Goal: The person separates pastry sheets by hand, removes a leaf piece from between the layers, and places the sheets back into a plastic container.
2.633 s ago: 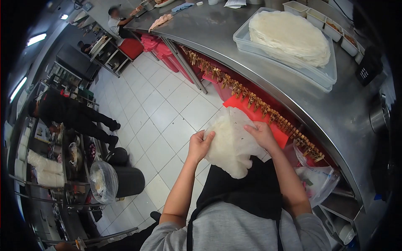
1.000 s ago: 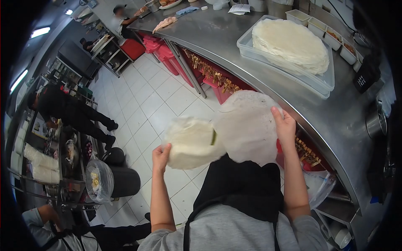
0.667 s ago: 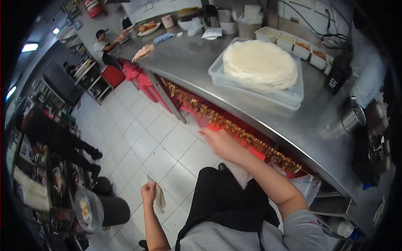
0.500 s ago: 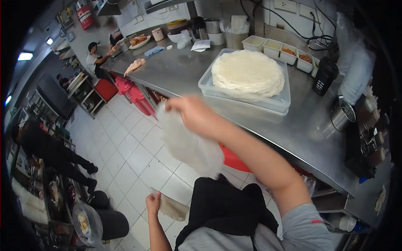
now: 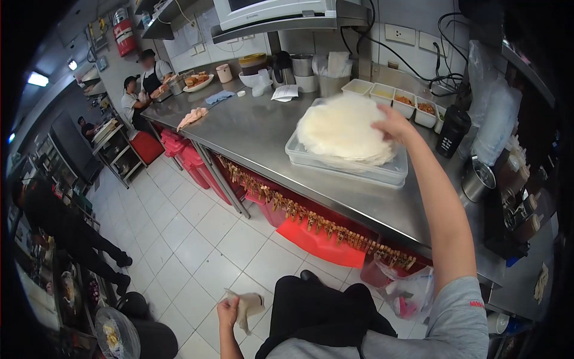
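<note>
A tall stack of thin, round, off-white wrapper sheets (image 5: 338,134) sits in a clear plastic container (image 5: 353,169) on the steel counter. My right hand (image 5: 393,124) is at the stack's right side, fingers curled on the edge of the blurred top sheet. Low down, beside my black apron, my left hand (image 5: 228,311) is closed on a limp, pale wrapper sheet (image 5: 245,314) that hangs from the fingers.
Small filling tubs (image 5: 403,106) line the wall behind the stack, next to a black bottle (image 5: 453,131). A metal pitcher (image 5: 478,179) stands to the right. Clothespins (image 5: 311,218) hang under the counter edge. Co-workers stand at far left, one in black (image 5: 66,221) nearer.
My right hand has moved up and right from over the floor, where it held a wrapper sheet, to the stack. My left hand stays low, still holding a sheet. The view has shifted.
</note>
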`<state>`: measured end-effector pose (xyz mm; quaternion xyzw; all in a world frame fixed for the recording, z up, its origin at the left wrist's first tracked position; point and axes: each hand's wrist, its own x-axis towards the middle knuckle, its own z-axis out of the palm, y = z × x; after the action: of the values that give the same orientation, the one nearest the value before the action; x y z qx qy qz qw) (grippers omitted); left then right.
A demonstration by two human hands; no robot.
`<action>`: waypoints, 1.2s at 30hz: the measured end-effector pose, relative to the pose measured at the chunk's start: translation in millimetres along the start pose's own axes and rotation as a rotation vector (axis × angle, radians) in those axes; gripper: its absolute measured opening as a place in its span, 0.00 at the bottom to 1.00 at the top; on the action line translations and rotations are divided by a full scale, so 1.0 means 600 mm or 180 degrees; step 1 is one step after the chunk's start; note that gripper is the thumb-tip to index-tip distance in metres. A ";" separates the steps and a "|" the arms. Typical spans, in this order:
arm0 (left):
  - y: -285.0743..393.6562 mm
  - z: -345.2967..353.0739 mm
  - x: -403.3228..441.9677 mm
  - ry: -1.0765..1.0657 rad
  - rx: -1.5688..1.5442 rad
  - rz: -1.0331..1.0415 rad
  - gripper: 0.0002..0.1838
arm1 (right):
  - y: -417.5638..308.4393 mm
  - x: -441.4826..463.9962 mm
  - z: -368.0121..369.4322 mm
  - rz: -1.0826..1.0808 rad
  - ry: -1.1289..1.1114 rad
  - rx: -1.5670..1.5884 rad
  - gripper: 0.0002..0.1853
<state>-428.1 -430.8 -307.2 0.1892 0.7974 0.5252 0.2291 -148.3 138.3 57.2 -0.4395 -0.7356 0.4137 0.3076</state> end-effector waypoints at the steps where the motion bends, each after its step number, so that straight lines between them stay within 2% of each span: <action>1: -0.001 0.003 0.002 -0.0014 0.0055 0.0002 0.15 | 0.012 0.003 -0.006 0.0025 -0.0028 0.0125 0.41; 3: 0.004 0.012 0.002 -0.0023 0.0014 0.0035 0.15 | 0.020 0.010 -0.015 0.0079 -0.0098 0.0374 0.43; 6: 0.029 0.016 -0.009 -0.0031 0.0110 0.0026 0.15 | 0.007 0.021 -0.029 -0.0261 -0.0173 0.0719 0.44; 9: 0.040 0.022 -0.003 -0.0124 0.0202 0.0094 0.16 | 0.008 0.022 -0.034 -0.0108 -0.0152 -0.1177 0.44; 12: 0.076 0.028 0.017 -0.0433 0.0627 0.0530 0.17 | -0.013 -0.030 0.009 -0.0779 0.1010 -0.3122 0.41; 13: 0.104 0.031 0.024 -0.0544 0.0824 0.0691 0.17 | -0.045 -0.057 0.022 -0.0813 0.0978 -0.3115 0.37; 15: 0.213 0.040 0.030 -0.1088 0.1397 0.0965 0.19 | -0.080 -0.099 0.054 -0.1932 0.0653 -0.2719 0.37; 16: 0.277 0.046 0.026 -0.1464 0.1307 0.1104 0.19 | -0.087 -0.120 0.082 -0.2472 0.0448 -0.2457 0.37; 17: 0.327 0.059 0.019 -0.1747 0.0782 0.1370 0.18 | -0.089 -0.143 0.116 -0.2919 -0.0088 -0.2126 0.38; 18: 0.379 0.063 0.021 -0.2197 0.1149 0.1508 0.17 | -0.090 -0.172 0.150 -0.3330 -0.0618 -0.1770 0.38; 20: 0.462 0.083 0.004 -0.2748 0.0883 0.1559 0.15 | -0.110 -0.254 0.213 -0.3303 -0.2042 -0.1010 0.41; 22: 0.505 0.101 0.000 -0.3078 0.0729 0.1749 0.13 | -0.093 -0.309 0.260 -0.3832 -0.2144 -0.0892 0.41; 25: 0.563 0.096 -0.012 -0.3127 0.0410 0.1716 0.10 | -0.092 -0.327 0.276 -0.2374 -0.3398 -0.1078 0.34; 27: 0.552 0.102 -0.012 -0.3033 -0.0589 0.1360 0.16 | -0.064 -0.312 0.270 -0.1735 -0.3559 -0.0485 0.30; 28: 0.543 0.107 -0.011 -0.2974 -0.1082 0.1184 0.20 | -0.055 -0.306 0.262 -0.1415 -0.3615 -0.0192 0.28; 29: 0.529 0.107 -0.009 -0.2812 -0.0946 0.1382 0.31 | -0.051 -0.304 0.249 -0.1088 -0.3595 0.0149 0.22; 32: 0.493 0.120 -0.026 -0.2508 -0.0799 0.1497 0.35 | -0.041 -0.293 0.218 -0.0369 -0.3464 0.0972 0.18; 33: 0.481 0.127 -0.025 -0.2403 -0.0740 0.1583 0.38 | -0.041 -0.290 0.207 -0.0275 -0.3358 0.0894 0.16; 36: 0.446 0.141 -0.024 -0.2438 -0.1440 0.0790 0.42 | -0.004 -0.272 0.204 0.0150 -0.3073 0.1293 0.16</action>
<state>-352.2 -274.1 -86.5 0.4090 0.4920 0.6018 0.4781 -179.7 -50.6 -12.6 -0.1467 -0.6885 0.7102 0.0032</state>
